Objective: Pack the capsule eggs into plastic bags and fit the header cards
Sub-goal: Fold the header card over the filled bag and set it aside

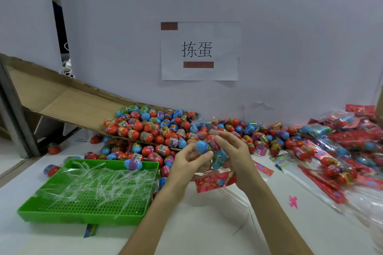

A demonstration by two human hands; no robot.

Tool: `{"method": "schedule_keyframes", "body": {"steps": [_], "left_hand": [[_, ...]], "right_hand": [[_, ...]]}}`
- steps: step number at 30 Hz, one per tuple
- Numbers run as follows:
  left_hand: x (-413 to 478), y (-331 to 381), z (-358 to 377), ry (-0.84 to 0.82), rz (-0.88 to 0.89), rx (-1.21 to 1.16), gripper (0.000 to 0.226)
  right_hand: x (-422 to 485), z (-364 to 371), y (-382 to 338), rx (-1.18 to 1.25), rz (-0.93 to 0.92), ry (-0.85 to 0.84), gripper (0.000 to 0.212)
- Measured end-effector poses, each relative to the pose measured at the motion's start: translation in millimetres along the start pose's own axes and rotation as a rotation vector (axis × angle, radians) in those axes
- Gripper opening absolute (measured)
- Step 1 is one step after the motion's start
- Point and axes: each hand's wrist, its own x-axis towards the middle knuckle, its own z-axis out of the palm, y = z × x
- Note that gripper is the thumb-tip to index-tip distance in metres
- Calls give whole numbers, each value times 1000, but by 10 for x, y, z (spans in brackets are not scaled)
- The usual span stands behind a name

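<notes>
"Over the middle of the white table, what is each hand doing?"

"The left hand pinches a blue capsule egg between thumb and curled fingertips. The right hand has its fingers curled round a clear plastic bag, which already carries a blue-green egg inside and a red header card at its near end."

"So where does the held egg lie from the bag?"

"Just to its left and slightly above, touching or nearly touching the right fingers. Its long axis runs roughly left to right, blue end outward, the labelled end towards the right hand."

"And the bag's mouth?"

"I cannot tell for certain. Crumpled film rises beyond the right hand, away from the card, so I judge the opening is on that far side."

"Then the next move?"

"Probably the left hand carries the egg rightward, narrow end first, while the right keeps the film spread. The left hand is the nearer one and needs only a short push. The risk is the egg catching on loose film."

"Plenty of stock left?"

"Yes. A heap of capsule eggs spills from a tipped cardboard box behind the hands. Filled bags lie to the right. A green tray of clear plastic strips sits to the left."
</notes>
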Motion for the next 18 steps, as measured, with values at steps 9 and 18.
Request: {"method": "schedule_keyframes", "body": {"steps": [9, 18], "left_hand": [[2, -73, 16, -48, -72, 76, 33], [19, -81, -15, -69, -139, 41, 39]], "right_hand": [[15, -22, 9, 57, -9, 40, 44], [11, -22, 6, 32, 55, -4, 33]]}}
